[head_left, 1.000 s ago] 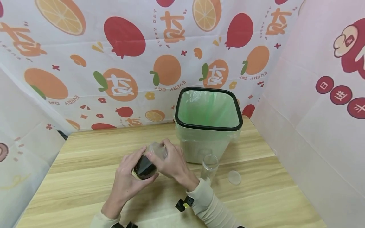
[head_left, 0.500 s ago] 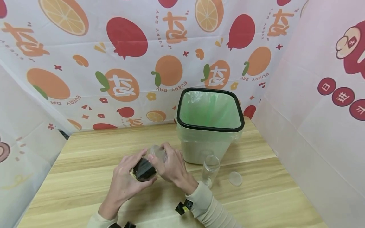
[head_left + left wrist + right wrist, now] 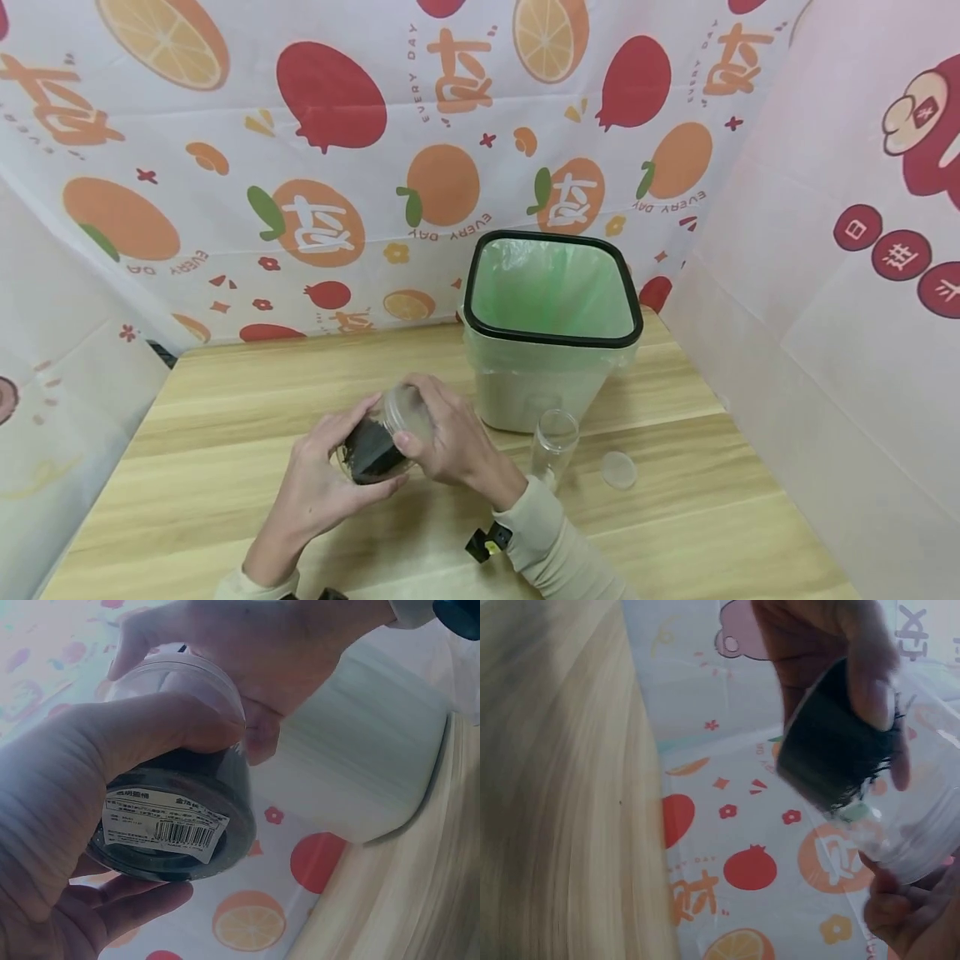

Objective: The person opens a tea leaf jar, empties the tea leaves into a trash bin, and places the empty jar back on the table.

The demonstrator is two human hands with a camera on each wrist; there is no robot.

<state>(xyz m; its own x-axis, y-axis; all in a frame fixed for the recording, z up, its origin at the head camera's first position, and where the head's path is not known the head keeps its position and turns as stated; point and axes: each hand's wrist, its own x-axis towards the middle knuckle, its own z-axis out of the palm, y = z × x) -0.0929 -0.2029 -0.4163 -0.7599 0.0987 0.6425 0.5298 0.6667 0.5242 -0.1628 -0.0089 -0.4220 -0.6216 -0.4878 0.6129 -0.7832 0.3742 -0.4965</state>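
The right hand (image 3: 459, 440), fingers gripping the lid (image 3: 414, 414), sits turned further round than a moment ago — apparently twisting, the lid seemingly still on. The left hand (image 3: 324, 475) grasps the tilted jar (image 3: 371, 452) above the table (image 3: 225, 433).

Jar (image 3: 371, 450) between my left hand (image 3: 318, 477) and right hand (image 3: 459, 442), above the table (image 3: 240, 433); to their right, tumbler (image 3: 555, 450) before bin (image 3: 513, 392); disc (image 3: 618, 471) right of tumbler; cloth (image 3: 375, 179) behind all.

White backdrop (image 3: 442, 185), orange and red fruit everywhere lol. Green bin liner (image 3: 551, 292), black rim (image 3: 555, 338), near-black jar filling (image 3: 372, 452).
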